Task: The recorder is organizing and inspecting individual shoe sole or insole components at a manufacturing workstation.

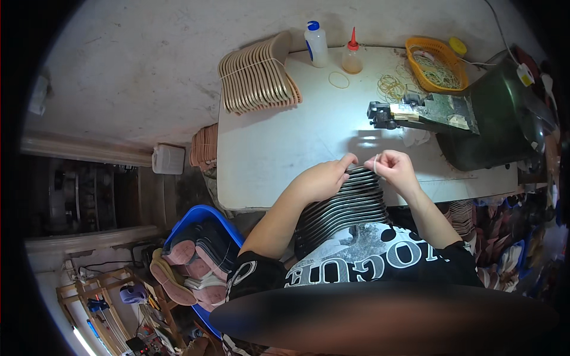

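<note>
Black shirt cloth (392, 272) is met by dark stacked pieces (351, 202). A pale band (375, 164) is held by the right hand (398, 172); the left hand's (323, 180) grip cannot be told.

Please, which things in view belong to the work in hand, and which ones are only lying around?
Seem to belong:
- pale band, at the right hand's fingers
- dark stack of curved pieces, by both hands
- probably the loose bands on the table

Seem only lying around:
- blue-capped bottle
- red-tipped bottle
- white jug
</note>
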The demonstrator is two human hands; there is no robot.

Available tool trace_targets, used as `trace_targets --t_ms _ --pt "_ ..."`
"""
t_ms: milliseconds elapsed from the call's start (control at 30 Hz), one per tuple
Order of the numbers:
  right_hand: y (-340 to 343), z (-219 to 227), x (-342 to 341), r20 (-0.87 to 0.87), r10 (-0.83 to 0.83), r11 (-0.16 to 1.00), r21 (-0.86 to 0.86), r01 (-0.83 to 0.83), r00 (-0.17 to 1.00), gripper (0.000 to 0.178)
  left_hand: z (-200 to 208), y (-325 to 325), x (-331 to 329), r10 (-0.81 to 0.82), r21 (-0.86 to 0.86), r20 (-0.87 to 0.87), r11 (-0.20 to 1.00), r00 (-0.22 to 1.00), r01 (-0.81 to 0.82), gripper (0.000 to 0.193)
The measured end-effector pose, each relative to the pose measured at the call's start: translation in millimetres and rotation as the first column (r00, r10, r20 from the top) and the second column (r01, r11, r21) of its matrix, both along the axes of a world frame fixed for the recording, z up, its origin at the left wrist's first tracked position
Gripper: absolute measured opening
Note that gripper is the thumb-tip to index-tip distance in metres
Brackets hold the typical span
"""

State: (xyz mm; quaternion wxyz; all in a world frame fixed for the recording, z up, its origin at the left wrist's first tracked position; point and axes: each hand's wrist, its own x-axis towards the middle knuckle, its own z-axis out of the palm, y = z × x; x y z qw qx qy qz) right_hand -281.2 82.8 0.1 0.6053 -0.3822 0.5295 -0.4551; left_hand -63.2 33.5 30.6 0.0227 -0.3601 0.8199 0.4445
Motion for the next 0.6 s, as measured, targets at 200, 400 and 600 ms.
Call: trace_targets --t_ms 200,400,600 --pt "-29.1 3.2 -3.0 -0.752 0.407 0.830 0.066 -0.554 0.519 0.058 -2.5 -0.8 0.4 -0.022 -0.039 -0.030 0.999 0.999 0.021 0.032" --pt "-42.3 5.5 6.0 -0.692 0.626 0.666 0.235 -0.708 0.359 0.073 -10.7 -25.7 -10.3 -0.117 -0.119 0.153 0.984 0.981 0.135 0.037" --pt "-43.6 12.1 2.9 -0.687 0.636 0.666 0.259 -0.700 0.351 0.077 -28.7 -42.5 -9.6 -0.195 -0.102 0.232 0.969 0.953 0.224 0.047"
